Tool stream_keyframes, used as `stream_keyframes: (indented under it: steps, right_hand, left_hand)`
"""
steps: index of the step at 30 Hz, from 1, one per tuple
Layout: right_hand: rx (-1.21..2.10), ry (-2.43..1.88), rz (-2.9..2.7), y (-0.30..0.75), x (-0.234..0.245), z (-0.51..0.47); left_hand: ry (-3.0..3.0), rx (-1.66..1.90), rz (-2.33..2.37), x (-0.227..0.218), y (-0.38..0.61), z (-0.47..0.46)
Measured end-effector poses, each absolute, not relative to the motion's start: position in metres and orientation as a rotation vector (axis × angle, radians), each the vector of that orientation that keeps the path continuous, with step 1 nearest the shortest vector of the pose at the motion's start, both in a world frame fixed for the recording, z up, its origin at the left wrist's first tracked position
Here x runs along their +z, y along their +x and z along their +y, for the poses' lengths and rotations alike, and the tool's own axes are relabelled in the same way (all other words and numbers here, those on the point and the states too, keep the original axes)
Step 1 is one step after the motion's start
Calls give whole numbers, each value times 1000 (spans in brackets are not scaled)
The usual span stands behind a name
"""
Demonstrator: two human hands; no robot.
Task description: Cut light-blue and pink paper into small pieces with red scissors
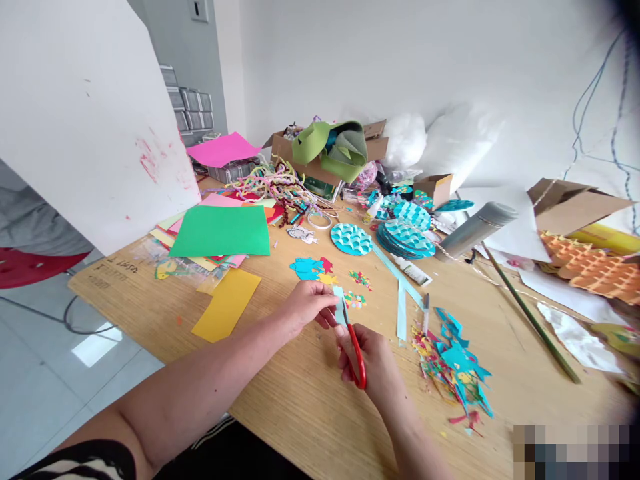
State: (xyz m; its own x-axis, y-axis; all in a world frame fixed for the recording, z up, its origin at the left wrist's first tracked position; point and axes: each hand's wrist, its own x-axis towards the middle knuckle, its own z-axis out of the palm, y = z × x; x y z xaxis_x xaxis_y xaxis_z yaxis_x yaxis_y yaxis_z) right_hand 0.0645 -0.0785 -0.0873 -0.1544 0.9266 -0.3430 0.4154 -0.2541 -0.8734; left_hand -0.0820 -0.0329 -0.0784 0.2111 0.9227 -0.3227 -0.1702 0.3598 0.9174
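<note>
My left hand [309, 301] pinches a small light-blue paper strip [339, 307] above the wooden table [300, 407]. My right hand [373, 363] is closed round red-handled scissors [356, 353], whose blades reach up to the strip. Just beyond the hands lie a blue and red paper cutout [310, 268] and small heaps of coloured paper bits [356, 300]. A pile of turquoise and multicoloured scraps [453, 367] lies to the right of my right hand.
A green sheet [223, 231] tops a stack of coloured paper at left, with a yellow sheet [227, 303] nearer. Turquoise patterned discs [353, 239], a grey flask [475, 230], long blue strips [403, 300], a green stick [530, 317] and cardboard boxes [320, 153] crowd the far side.
</note>
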Motion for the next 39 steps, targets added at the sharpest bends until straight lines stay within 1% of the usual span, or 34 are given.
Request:
stream_keyframes:
  steps: [39]
  right_hand:
    - [1370,-1537,-1544,65,-87,-79]
  left_hand:
    - [988,1002,1051,-79,-81,-35]
